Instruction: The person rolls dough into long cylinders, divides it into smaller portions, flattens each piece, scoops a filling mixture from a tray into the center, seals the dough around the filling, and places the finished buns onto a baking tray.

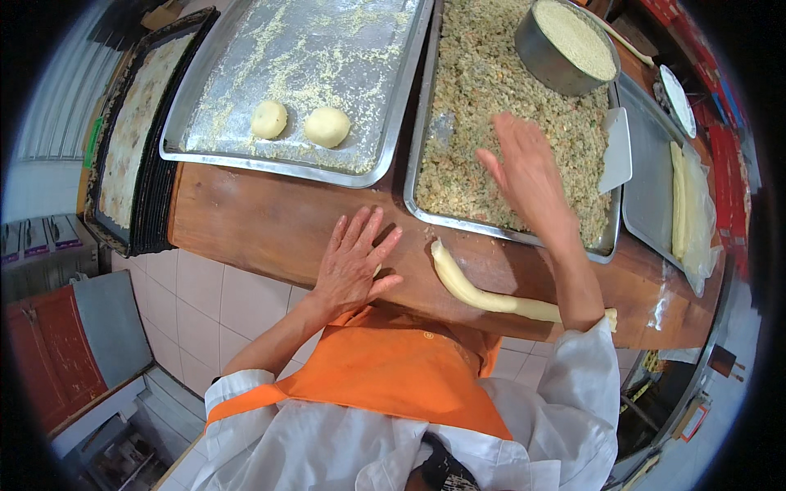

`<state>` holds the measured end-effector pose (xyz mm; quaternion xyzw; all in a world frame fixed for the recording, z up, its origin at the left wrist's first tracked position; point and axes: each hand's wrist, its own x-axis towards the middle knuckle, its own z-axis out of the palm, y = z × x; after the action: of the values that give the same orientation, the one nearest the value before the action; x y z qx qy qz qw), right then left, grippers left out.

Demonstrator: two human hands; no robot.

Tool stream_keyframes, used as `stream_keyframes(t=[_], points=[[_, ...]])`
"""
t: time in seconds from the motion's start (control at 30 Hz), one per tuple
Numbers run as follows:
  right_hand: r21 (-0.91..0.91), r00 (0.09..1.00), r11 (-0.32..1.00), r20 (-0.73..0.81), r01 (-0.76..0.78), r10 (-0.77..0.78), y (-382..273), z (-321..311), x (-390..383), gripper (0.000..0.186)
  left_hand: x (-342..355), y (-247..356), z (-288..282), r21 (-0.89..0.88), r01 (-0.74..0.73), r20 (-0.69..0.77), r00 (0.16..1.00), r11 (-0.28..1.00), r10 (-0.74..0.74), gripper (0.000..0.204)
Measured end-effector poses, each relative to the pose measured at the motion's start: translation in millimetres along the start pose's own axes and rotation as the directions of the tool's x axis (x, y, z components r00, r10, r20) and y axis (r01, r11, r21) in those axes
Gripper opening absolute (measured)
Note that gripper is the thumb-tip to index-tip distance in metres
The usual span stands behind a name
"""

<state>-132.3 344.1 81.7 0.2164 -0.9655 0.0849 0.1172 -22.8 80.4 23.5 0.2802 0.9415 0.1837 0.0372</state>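
My left hand lies palm down at the table's near edge, fingers stretched out and thumb apart. A small pale bit shows between its thumb and forefinger, mostly hidden beneath the palm. Over the crumbly, speckled filling my right hand reaches forward, its fingers extended and the thumb held away; nothing shows in it. What lies under that palm is hidden. A long rope of pale dough curves along the table between my arms, passing below my right forearm. Two round dough balls sit on the seed-strewn metal tray at the far left.
A round metal tin of pale seeds stands on the filling tray's far right. A white scraper leans at that tray's right side. Farther right, another tray bears dough strips under plastic. Dark stacked baking trays stand at left.
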Motion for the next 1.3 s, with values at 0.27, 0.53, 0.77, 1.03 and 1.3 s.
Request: stream_keyframes(t=[0.27,0.53,0.77,1.03,1.3], points=[[-0.115,0.995,0.991,-0.059,0.071,-0.079,8.4,50.6,24.4,0.046,8.3,-3.2,2.5,0.056,0.006,-0.023,1.0,0.998,-0.004,0.059],[-0.028,0.989,0.999,0.146,0.023,-0.019,-13.2,59.3,47.2,0.029,11.6,-2.1,3.6,0.043,0.0,-0.066,0.998,0.999,0.003,0.058],[0.168,0.965,0.951,-0.076,0.259,-0.25,-31.8,58.5,-0.8,0.008,7.9,-3.1,6.6,0.049,0.009,-0.021,1.0,0.999,-0.008,0.056],[0.345,0.837,0.796,0.05,0.497,-0.544,-7.1,52.3,-0.7,0.017,15.3,-0.4,4.9,0.082,-0.01,-0.014,1.0,0.997,0.012,0.063],[0.21,0.918,0.901,0.03,0.381,-0.395,-16.7,60.5,-1.4,0.017,4.3,-6.0,5.5,-0.052,-0.017,0.044,0.999,0.998,0.02,0.06]])
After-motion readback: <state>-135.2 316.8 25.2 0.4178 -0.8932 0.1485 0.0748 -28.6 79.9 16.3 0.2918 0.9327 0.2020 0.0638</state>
